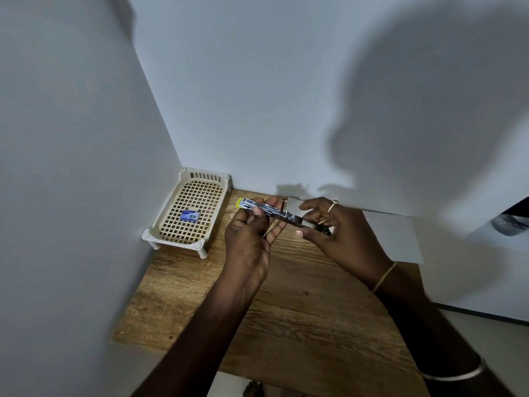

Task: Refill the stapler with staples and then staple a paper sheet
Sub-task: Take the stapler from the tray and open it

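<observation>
Gripping the stapler (288,216) above the table (286,310), the left hand (252,236) curls round its yellow-tipped end. The right hand (340,233) pinches the opposite end. The staple box (189,216) lies in the basket (174,241). The paper (400,236) lies flat beneath the right hand.

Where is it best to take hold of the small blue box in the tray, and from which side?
Pinch the blue box by its two long edges, coming from straight above. It lies flat on the lattice floor of the cream tray, apart from the raised rim, so a low sideways approach may meet that rim.
</observation>
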The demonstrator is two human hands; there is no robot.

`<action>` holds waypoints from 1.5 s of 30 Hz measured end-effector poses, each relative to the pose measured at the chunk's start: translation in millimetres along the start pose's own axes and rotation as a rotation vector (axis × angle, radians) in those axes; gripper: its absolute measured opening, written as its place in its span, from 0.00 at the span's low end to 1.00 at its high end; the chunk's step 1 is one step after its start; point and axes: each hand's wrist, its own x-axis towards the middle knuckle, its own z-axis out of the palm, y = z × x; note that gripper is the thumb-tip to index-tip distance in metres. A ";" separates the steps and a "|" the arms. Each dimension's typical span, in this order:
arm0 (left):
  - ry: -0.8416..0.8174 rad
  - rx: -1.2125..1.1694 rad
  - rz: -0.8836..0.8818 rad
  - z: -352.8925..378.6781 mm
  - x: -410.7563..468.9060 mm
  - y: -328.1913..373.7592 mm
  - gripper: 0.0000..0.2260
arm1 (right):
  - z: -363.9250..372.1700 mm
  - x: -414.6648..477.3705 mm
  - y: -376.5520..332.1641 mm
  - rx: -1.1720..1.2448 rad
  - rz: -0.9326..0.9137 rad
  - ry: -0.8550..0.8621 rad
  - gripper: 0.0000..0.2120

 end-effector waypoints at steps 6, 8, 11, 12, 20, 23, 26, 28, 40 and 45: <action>-0.161 0.165 0.006 -26.3 2.9 -13.3 0.05 | -4.1 -8.9 20.4 0.069 0.138 0.030 0.18; -0.198 0.319 0.005 -43.0 4.8 -17.9 0.05 | -3.9 -16.8 33.1 0.052 0.177 0.018 0.17; -0.260 0.588 0.008 -67.4 5.7 -24.2 0.06 | 2.0 -33.7 52.8 0.003 0.231 -0.030 0.18; -0.287 0.658 0.020 -75.1 6.0 -27.6 0.08 | 6.2 -40.6 59.8 -0.017 0.236 -0.043 0.18; -0.334 1.207 0.144 -117.3 13.5 -69.7 0.12 | 57.8 -91.5 115.2 -0.189 0.243 -0.043 0.17; -0.403 1.438 0.269 -128.0 20.2 -81.4 0.14 | 71.2 -102.7 128.6 -0.196 0.261 -0.052 0.17; -0.424 1.582 0.340 -138.8 26.6 -91.8 0.17 | 82.1 -110.4 137.3 -0.185 0.298 -0.078 0.17; -0.426 1.645 0.373 -146.4 27.3 -100.3 0.18 | 88.1 -114.2 141.7 -0.177 0.307 -0.083 0.17; -0.383 1.727 0.307 -166.1 22.4 -116.2 0.18 | 108.1 -127.3 164.1 -0.134 0.340 -0.122 0.20; -0.396 1.735 0.271 -168.5 23.6 -116.6 0.19 | 114.0 -129.7 169.3 -0.133 0.352 -0.129 0.21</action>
